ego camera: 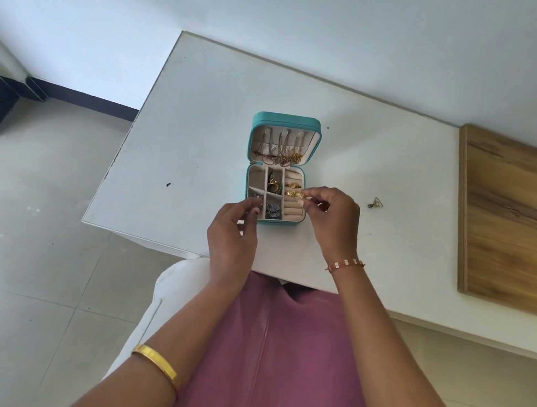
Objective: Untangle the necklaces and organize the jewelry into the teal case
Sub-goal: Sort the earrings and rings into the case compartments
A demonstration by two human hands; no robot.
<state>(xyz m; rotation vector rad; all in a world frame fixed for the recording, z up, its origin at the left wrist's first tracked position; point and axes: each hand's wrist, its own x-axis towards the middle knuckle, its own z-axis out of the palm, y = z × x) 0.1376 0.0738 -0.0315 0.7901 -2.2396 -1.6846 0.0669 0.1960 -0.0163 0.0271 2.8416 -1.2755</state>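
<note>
Upright case lid (286, 125) behind compartments

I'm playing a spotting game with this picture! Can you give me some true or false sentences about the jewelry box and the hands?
1. The teal case is open. True.
2. Necklaces hang inside the lid. True.
3. The right hand holds a spoon. False: it pinches a small gold ring over the ring rolls.
4. A small trinket lies on the table right of the case. True.
5. The left hand rests flat on the wooden board. False: it is at the case's near left corner.
</note>
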